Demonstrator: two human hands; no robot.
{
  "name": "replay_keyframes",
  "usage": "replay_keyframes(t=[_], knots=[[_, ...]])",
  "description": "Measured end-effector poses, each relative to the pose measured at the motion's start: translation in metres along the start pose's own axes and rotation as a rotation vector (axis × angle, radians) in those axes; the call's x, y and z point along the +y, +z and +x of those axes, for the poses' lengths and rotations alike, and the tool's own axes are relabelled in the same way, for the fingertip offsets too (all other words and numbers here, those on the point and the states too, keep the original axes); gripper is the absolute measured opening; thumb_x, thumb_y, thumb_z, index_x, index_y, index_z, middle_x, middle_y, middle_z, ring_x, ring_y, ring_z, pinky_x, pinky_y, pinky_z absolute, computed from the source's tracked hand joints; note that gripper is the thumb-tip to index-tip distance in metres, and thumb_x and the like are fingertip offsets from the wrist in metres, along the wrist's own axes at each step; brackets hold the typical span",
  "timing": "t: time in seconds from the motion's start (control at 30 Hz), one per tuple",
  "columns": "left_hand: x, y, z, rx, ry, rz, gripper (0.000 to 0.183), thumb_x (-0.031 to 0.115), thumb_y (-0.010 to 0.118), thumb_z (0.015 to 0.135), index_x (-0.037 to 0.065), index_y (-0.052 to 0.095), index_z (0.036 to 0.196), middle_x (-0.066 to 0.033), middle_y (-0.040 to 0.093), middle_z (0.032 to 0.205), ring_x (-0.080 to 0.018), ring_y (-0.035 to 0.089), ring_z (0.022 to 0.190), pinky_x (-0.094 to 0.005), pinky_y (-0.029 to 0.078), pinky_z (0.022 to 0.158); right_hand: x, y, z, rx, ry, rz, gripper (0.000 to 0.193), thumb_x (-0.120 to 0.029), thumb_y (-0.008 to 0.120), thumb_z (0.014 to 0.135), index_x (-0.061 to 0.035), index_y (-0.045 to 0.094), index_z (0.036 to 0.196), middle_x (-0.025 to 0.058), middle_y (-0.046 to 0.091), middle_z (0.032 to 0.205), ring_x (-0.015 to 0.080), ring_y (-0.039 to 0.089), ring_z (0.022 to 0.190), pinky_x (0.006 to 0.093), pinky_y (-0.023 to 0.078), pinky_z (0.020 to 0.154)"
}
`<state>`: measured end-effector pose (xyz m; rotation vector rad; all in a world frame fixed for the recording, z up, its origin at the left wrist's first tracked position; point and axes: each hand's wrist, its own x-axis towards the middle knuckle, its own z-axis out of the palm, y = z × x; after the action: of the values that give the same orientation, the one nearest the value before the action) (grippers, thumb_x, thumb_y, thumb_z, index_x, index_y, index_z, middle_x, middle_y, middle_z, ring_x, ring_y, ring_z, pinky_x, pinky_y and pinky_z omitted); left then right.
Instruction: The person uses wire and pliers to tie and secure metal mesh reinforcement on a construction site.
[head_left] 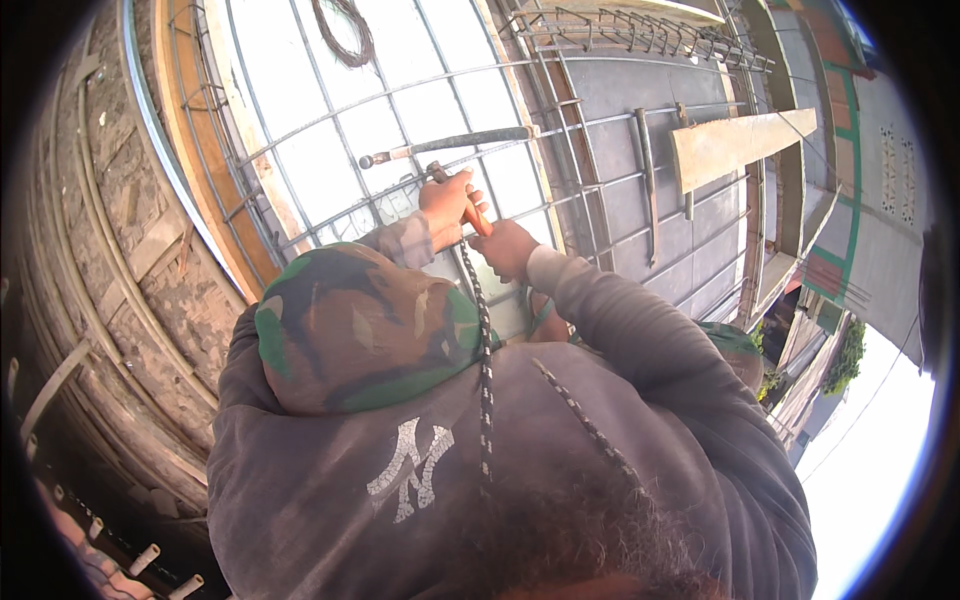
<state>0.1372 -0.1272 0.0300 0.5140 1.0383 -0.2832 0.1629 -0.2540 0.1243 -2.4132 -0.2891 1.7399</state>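
Observation:
My left hand (pixel 447 207) is closed around the upper part of a pair of pincers (pixel 479 219), just below the dark metal head. My right hand (pixel 506 250) grips the orange handle lower down. The pincers' head meets a crossing of the steel rebar grid (pixel 345 122); the jaws are too small to read. Just beyond my hands lies a hammer (pixel 455 144) across the bars, its steel head to the left and its dark grip to the right. A coil of thin tie wire (pixel 343 32) rests on the grid farther away.
Right of the grid are a wooden plank (pixel 742 148), a metal bar (pixel 648 190) and a rebar cage (pixel 640 36). Wooden formwork (pixel 190 130) edges the left side, with long pipes (pixel 120 260) lower down beyond it. My camouflage-covered knee (pixel 365 330) is close to my left arm.

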Motion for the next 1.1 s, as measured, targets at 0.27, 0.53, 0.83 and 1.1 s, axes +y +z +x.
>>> replay_keyframes(t=[0.27,0.53,0.83,1.1], knots=[[-0.008,-0.032,-0.028,-0.04,0.122,0.326,0.029,0.031,0.06,0.107,0.004,0.05,0.109,-0.0066,0.059,0.093,-0.0189,0.065,0.081,-0.0375,0.057,0.061,0.004,0.018,-0.009,0.322,-0.299,0.089,0.035,-0.032,0.064,0.099,-0.0009,0.072,0.115,0.0191,0.076,0.093,0.0359,0.074,0.089,0.0458,0.056,0.084],[-0.003,-0.032,-0.053,0.034,0.179,0.182,0.039,0.034,0.069,0.102,0.001,0.05,0.113,-0.0093,0.06,0.094,-0.0186,0.064,0.08,-0.035,0.057,0.068,0.012,0.035,0.014,0.357,-0.086,0.646,0.033,-0.027,0.059,0.103,0.0016,0.074,0.108,0.0188,0.076,0.1,0.0315,0.074,0.093,0.0424,0.055,0.087],[-0.008,-0.074,-0.026,0.542,1.065,1.257,0.051,0.029,0.075,0.089,-0.006,0.056,0.12,-0.0173,0.068,0.105,-0.0283,0.069,0.093,-0.0409,0.055,0.088,0.049,-0.063,0.019,0.648,0.024,-0.001,0.038,-0.031,0.052,0.102,-0.0016,0.074,0.111,0.0266,0.073,0.113,0.044,0.07,0.11,0.0504,0.054,0.097],[0.084,-0.023,-0.099,-0.238,0.505,1.333,0.038,0.027,0.066,0.099,-0.004,0.064,0.121,-0.0195,0.072,0.114,-0.0294,0.07,0.108,-0.0392,0.055,0.095,0.049,-0.041,0.045,0.709,-0.064,-0.059,0.036,-0.028,0.052,0.1,0.0005,0.074,0.106,0.0281,0.075,0.103,0.0452,0.073,0.1,0.0518,0.056,0.092]])
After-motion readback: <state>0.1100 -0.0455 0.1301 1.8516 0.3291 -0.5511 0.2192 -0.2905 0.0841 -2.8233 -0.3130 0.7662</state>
